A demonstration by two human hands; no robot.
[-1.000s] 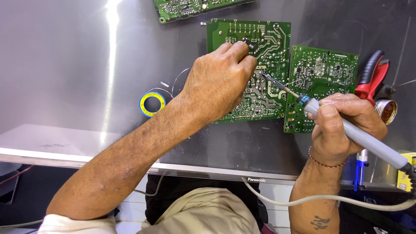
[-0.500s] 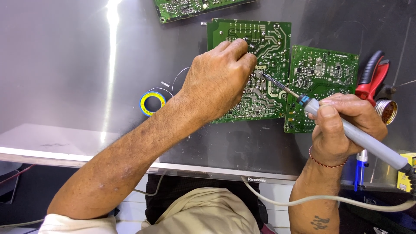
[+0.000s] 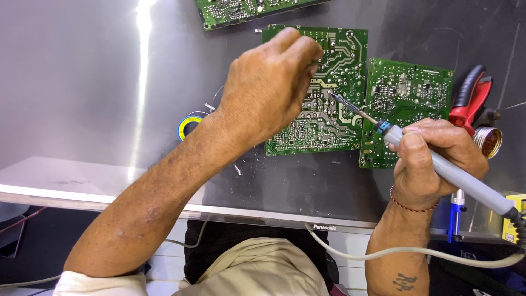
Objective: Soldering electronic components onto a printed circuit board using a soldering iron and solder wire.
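Note:
My right hand [image 3: 435, 161] grips a grey-handled soldering iron [image 3: 455, 175]; its thin tip touches the solder side of a green circuit board [image 3: 334, 82] lying on the dark, shiny work surface. My left hand [image 3: 268, 87] rests over the left part of that board with its fingers bunched near the tip; what they pinch is hidden, perhaps thin solder wire. A second green circuit board [image 3: 408, 93] lies just right of the first, partly under my right hand.
A third green board [image 3: 241, 11] lies at the top edge. A small blue-and-yellow ring [image 3: 189, 125] sits left of my wrist. Red-handled pliers [image 3: 471, 98] and a round brass tip cleaner [image 3: 487, 141] lie at the right. The iron's cable [image 3: 416, 252] hangs below the surface's front edge.

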